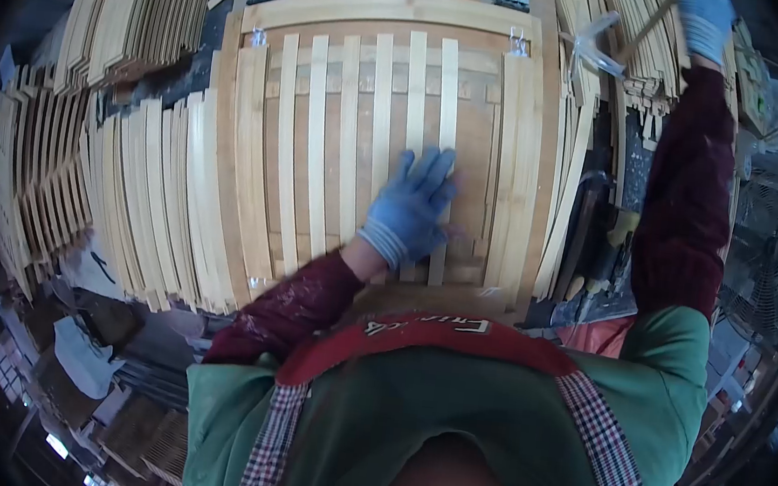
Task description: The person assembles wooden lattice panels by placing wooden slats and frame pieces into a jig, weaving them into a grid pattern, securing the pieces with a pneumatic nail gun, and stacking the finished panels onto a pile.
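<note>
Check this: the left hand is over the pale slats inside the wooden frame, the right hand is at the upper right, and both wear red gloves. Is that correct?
Not quite: the gloves are blue, not red, as the head view shows. The rest stands: the left hand is over the pale slats inside the wooden frame, and the right hand is at the upper right.

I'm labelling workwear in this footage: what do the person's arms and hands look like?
The left hand and right hand wear blue fabric gloves with paler, ribbed cuffs. Dark maroon cloth sleeves extend from beneath green fabric sleeves; the left maroon one is speckled with pale marks.
</note>
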A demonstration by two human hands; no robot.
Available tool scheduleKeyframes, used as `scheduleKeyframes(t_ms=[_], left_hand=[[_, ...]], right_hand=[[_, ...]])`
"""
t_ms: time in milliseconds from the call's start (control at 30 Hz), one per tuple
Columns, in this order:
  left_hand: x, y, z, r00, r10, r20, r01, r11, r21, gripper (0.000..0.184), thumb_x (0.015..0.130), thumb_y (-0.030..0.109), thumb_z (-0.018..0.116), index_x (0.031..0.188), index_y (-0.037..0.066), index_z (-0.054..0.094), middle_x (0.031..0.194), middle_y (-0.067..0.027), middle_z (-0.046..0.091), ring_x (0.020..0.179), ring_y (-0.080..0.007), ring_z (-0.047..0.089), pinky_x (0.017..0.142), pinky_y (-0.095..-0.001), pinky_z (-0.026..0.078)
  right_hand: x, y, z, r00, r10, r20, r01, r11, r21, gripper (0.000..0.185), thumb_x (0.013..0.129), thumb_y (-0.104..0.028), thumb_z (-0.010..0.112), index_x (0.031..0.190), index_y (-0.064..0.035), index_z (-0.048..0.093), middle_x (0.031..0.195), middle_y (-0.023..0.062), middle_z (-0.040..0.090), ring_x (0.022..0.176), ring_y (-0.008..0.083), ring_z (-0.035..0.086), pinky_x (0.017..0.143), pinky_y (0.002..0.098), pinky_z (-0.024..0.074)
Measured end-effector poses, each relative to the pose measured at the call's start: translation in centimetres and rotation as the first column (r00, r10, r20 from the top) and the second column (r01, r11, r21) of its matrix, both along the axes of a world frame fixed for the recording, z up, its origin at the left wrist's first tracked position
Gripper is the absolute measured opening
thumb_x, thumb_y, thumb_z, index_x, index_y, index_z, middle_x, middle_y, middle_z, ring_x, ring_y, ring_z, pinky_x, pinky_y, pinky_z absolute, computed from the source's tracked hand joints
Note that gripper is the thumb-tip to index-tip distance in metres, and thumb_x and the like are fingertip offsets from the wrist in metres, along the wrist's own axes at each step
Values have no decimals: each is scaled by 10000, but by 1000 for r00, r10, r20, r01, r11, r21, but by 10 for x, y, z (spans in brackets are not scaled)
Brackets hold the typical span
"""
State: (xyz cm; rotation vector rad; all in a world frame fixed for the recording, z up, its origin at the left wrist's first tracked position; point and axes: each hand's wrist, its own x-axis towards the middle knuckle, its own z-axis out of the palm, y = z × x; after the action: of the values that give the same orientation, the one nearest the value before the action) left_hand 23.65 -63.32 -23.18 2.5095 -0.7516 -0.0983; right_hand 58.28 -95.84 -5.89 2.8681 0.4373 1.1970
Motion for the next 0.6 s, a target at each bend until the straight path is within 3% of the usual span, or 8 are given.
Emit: scheduleKeyframes(t_ms=[33, 100, 167, 233, 333, 433, 467, 600], left_hand=[[5, 4, 9, 1000, 28, -2, -28, 998, 48, 751, 755, 446, 701, 1352, 66, 448, 1442, -196, 356, 1334, -393, 327, 1092, -557, 249], [23, 13, 31, 997, 72, 8, -73, 987, 141, 755, 750, 448, 708, 1361, 89, 448, 1434, -193, 369, 1333, -385, 329, 1091, -552, 250], [14, 20, 12, 999, 30, 31, -34, 990, 134, 725, 771, 480, 686, 1356, 108, 472, 1428, -184, 385, 1341, -366, 330, 1107, -539, 232], [4, 21, 4, 999, 3, 41, -9, 991, 135, 702, 786, 493, 672, 1352, 122, 486, 1420, -179, 401, 1342, -357, 335, 1114, -529, 226], [-6, 30, 17, 998, -51, 37, 47, 994, 95, 657, 821, 493, 639, 1356, 143, 484, 1421, -176, 408, 1346, -347, 338, 1115, -515, 232], [32, 64, 30, 983, -28, 179, -9, 980, 199, 671, 826, 455, 646, 1387, 151, 440, 1427, -178, 396, 1339, -356, 352, 1126, -507, 238], [41, 81, 17, 978, -10, 208, -34, 978, 208, 654, 848, 464, 617, 1393, 153, 433, 1440, -176, 386, 1351, -348, 343, 1136, -497, 229], [19, 110, -2, 986, -72, 147, 18, 940, 341, 621, 905, 523, 502, 1418, 183, 417, 1481, -150, 358, 1391, -307, 304, 1166, -472, 179]], right_hand=[[-31, 35, 34, 921, 347, 178, -385, 880, 277, 292, 821, -90, 542, 1088, 12, 602, 878, 183, 655, 780, 239, 633, 695, 352, 494], [-63, 57, 46, 856, 472, 212, -506, 850, 149, 341, 833, -82, 519, 1152, 30, 563, 875, 186, 650, 752, 225, 609, 680, 351, 489], [-103, 75, 52, 891, 453, -10, -431, 855, 289, 387, 845, -86, 504, 1211, 39, 528, 878, 193, 644, 753, 220, 602, 681, 356, 489], [-144, 99, 41, 796, 354, -491, -32, 834, 550, 428, 859, -102, 495, 1263, 39, 498, 887, 205, 638, 783, 226, 611, 697, 370, 495], [-188, 132, -72, 627, 67, -776, 139, 971, 196, 506, 856, -205, 557, 1300, 27, 484, 972, 215, 638, 863, 303, 623, 724, 406, 505], [-226, 153, -158, 637, 51, -769, 127, 977, 170, 608, 856, -349, 591, 1334, -18, 414, 881, 277, 647, 889, 468, 614, 776, 479, 506], [-237, 166, -154, 570, 8, -821, 159, 980, 120, 777, 885, -393, 581, 1440, -19, 187, 912, 303, 639, 882, 478, 616, 768, 505, 503], [-258, 182, -146, 539, -73, -839, 111, 994, -16, 621, 910, -389, 537, 1413, -101, 311, 1019, 261, 645, 860, 440, 642, 746, 518, 509]])
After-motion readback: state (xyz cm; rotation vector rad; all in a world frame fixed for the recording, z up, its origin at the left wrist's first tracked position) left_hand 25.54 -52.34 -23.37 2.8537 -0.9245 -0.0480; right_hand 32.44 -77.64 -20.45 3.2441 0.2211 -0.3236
